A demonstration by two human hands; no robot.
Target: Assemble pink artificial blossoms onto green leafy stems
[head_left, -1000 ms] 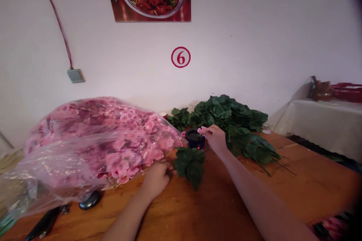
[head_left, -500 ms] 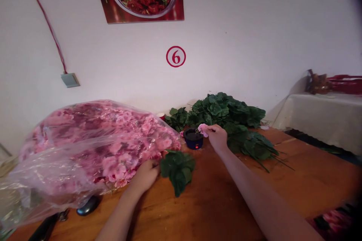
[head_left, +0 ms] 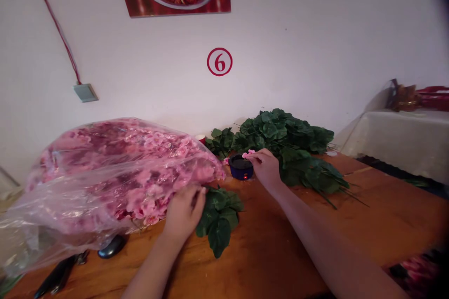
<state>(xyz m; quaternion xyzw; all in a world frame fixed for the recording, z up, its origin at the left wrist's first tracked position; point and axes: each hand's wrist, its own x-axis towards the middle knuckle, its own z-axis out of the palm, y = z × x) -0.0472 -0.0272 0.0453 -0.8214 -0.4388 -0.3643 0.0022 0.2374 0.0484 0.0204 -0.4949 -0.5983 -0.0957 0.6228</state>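
Observation:
My right hand (head_left: 265, 167) pinches a small pink artificial flower (head_left: 248, 154) just above the rim of a small dark-blue pot (head_left: 241, 170). A red light glows on the pot's front. Lower and to the left, my left hand (head_left: 184, 210) has its fingers closed at the edge of a green artificial leaf sprig (head_left: 220, 217); its stem is hidden by the hand. Right beside that hand lies a large clear plastic bag (head_left: 115, 168) full of pink artificial flowers.
Heaped green leaf sprigs (head_left: 280, 133) lie behind and right of the pot, stems pointing right. A dark rounded object (head_left: 112, 246) and a black-handled tool (head_left: 56, 276) lie at front left on the wooden table (head_left: 273, 252). A red cup (head_left: 200, 138) stands behind the bag.
My left hand has risen slightly with the leaf sprig, which has turned a little. The flower in my right hand has tilted over the pot. The view has dipped slightly.

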